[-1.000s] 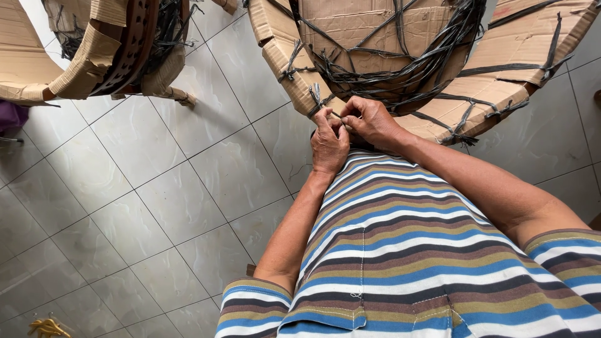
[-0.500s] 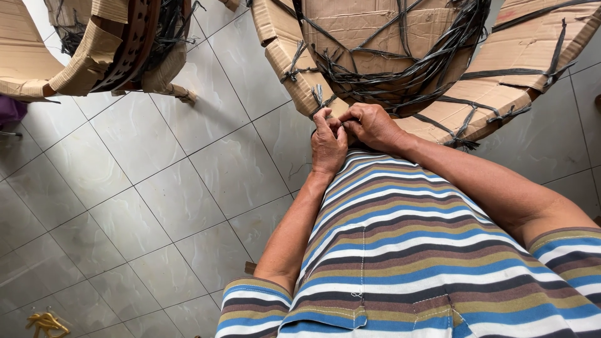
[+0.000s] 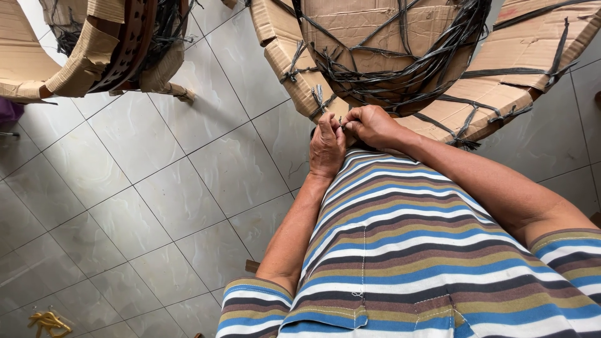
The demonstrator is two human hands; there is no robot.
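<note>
Both hands meet at the near edge of the cardboard-wrapped frame [image 3: 375, 56], close against the striped shirt [image 3: 407, 250]. Left hand [image 3: 327, 147] and right hand [image 3: 370, 125] pinch a dark strap end [image 3: 343, 125] for tension, fingers clenched.

Our fingertips [image 3: 341, 125] hide what they pinch at the cardboard-wrapped frame [image 3: 400, 56], itself cut off by the top edge. A yellow object [image 3: 47, 322] is too small to identify.

Left hand [image 3: 327, 147] beside right hand [image 3: 370, 125], both at the wrapped bundle's [image 3: 388, 56] near edge (touching); second bundle [image 3: 106, 50] far left.
</note>
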